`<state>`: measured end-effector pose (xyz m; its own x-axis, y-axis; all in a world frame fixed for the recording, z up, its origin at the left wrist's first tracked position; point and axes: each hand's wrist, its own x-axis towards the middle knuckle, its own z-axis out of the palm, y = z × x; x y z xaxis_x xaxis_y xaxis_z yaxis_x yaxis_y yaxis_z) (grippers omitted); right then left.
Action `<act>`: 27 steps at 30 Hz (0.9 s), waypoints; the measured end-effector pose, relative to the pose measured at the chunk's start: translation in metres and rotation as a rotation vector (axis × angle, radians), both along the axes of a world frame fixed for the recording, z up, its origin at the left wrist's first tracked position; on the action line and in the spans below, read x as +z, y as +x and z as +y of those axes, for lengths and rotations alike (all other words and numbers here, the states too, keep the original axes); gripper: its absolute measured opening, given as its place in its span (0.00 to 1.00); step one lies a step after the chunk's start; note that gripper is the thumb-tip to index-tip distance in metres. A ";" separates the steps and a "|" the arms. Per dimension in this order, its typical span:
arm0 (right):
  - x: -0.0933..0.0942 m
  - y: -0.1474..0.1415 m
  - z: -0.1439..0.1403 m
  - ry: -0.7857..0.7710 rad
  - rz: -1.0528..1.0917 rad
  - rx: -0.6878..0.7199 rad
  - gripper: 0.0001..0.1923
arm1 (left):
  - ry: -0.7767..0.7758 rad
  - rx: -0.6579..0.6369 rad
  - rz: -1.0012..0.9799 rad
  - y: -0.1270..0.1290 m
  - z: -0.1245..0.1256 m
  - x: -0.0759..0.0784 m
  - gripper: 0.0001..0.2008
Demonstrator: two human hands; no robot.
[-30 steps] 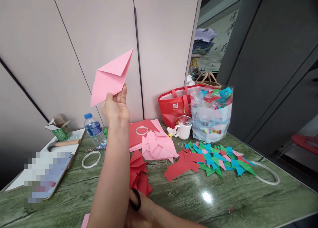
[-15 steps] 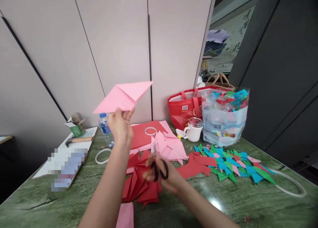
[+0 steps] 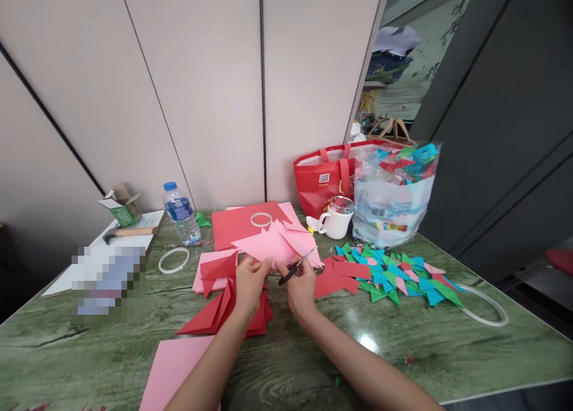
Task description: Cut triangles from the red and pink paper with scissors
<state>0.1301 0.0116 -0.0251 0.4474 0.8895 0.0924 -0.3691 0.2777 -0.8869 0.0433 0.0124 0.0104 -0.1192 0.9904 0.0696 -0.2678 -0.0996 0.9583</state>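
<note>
— Now, cutting time, looks like. See the left hand (image 3: 249, 278)?
— Yes. Pinching the pink folded paper (image 3: 268, 248) at its near edge, thumb on top, other fingers under.
— And the right hand (image 3: 301, 284)?
— Curled shut on the black scissors (image 3: 296, 266). Blades pointing away from the fingertips, up and to the right, lying over the pink paper. Cannot tell if open or closed.
— Next?
— Probably needs the paper edge slid between the blades, held tight close to the pinching thumb.
— Red folded pieces (image 3: 224, 306)?
— Resting just under the left fingers, on the green table (image 3: 447, 351).
</note>
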 end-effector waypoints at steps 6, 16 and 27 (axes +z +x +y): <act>-0.008 0.006 0.000 -0.008 -0.236 0.004 0.14 | -0.100 -0.065 -0.074 -0.007 0.006 -0.009 0.14; -0.001 0.017 -0.010 0.422 -0.738 0.278 0.24 | -0.006 0.157 -0.220 -0.033 0.014 0.014 0.15; 0.000 0.019 -0.016 0.378 -1.057 0.133 0.23 | 0.032 0.106 -0.173 -0.032 0.008 0.020 0.16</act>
